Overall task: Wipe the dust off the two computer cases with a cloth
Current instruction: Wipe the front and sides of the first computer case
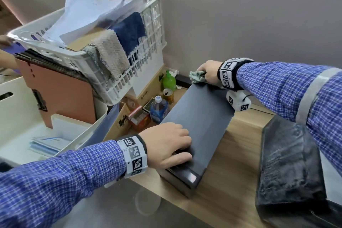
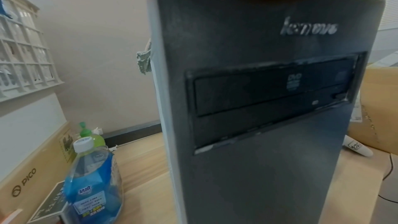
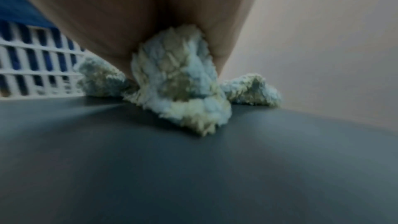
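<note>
1. Lenovo computer case (image 1: 199, 127) stands upright on the wooden surface (image 1: 238, 155), its dark top panel running from near to far; the left wrist view shows its front face (image 2: 269, 125) with the DVD drive (image 2: 273, 94) and the silver logo.
2. Right hand (image 1: 208, 73) grips a crumpled pale green cloth (image 1: 197, 77) at the far end of the top panel; in the right wrist view the cloth (image 3: 178, 91) bulges out from under the palm and touches the panel.
3. Left hand (image 1: 166, 146) rests on the near end of the case, its grip curled over the near top edge, fingers bent down onto the panel.
4. Second computer case (image 1: 288, 168), black and visibly dusty, lies to the right of the first on the same surface, apart from it.
5. Left of the first case stand a blue-labelled water bottle (image 1: 159, 109), a drinks can (image 1: 168, 95) and a green bottle (image 1: 168, 80), with cardboard boxes (image 1: 118, 122) beside them.
6. Farther left, a white plastic crate (image 1: 118, 77) holds loose papers (image 1: 87, 15), with a grey towel (image 1: 109, 55) and a dark blue cloth (image 1: 129, 31) draped over its rim.
</note>
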{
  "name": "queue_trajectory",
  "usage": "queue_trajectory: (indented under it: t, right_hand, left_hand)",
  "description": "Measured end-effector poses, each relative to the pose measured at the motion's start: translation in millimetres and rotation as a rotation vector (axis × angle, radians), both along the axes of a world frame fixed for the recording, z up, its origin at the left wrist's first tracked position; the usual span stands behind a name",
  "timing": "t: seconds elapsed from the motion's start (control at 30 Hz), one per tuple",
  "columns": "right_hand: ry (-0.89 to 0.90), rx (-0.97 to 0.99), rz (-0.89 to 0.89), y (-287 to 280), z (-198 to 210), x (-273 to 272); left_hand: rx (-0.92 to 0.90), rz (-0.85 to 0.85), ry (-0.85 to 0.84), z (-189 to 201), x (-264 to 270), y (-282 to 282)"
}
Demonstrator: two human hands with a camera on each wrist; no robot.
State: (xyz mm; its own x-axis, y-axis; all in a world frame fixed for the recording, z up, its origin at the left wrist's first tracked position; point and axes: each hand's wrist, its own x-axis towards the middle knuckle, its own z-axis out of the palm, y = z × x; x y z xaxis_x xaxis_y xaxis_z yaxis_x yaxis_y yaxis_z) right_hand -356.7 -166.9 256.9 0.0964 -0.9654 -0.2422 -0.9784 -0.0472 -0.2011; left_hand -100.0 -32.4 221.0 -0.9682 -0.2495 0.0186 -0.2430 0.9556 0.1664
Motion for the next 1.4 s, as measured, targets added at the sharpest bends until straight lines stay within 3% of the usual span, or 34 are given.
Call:
queue_trajectory:
  t: [0.3,0.5,0.63,0.77,0.87,0.93,1.03,1.13,1.27,1.4]
  right_hand:
    - [0.090,0.032,0.357,86,-10,69]
    - [0.125,0.017,0.440,140,-15,75]
    - [0.108,-0.066,0.326,138,-12,34]
    - [0.219,-0.092,0.107,118,-6,-19]
    - [0.314,0.020,-0.126,100,-6,-42]
    - [0.389,0.074,-0.160,90,-7,-50]
    - [0.438,0.118,-0.139,83,0,-49]
    - [0.343,0.120,-0.151,71,-1,-53]
    - [0.283,0.107,-0.143,69,-1,-59]
    - [0.262,0.076,-0.189,79,7,-54]
  left_hand:
    - [-0.047,-0.018,0.040,-3,-3,6]
    - [-0.113,-0.067,0.046,-1,-3,11]
    - [-0.210,-0.046,-0.001,9,8,14]
    - [-0.258,0.084,0.034,18,32,21]
    - [-0.238,0.213,0.049,22,46,24]
    - [-0.205,0.227,-0.020,23,54,26]
    - [-0.214,0.181,-0.160,27,58,28]
    - [-0.289,0.103,-0.194,33,41,28]
    - [-0.309,-0.069,-0.393,41,13,21]
    - [-0.357,-0.096,-0.425,46,17,10]
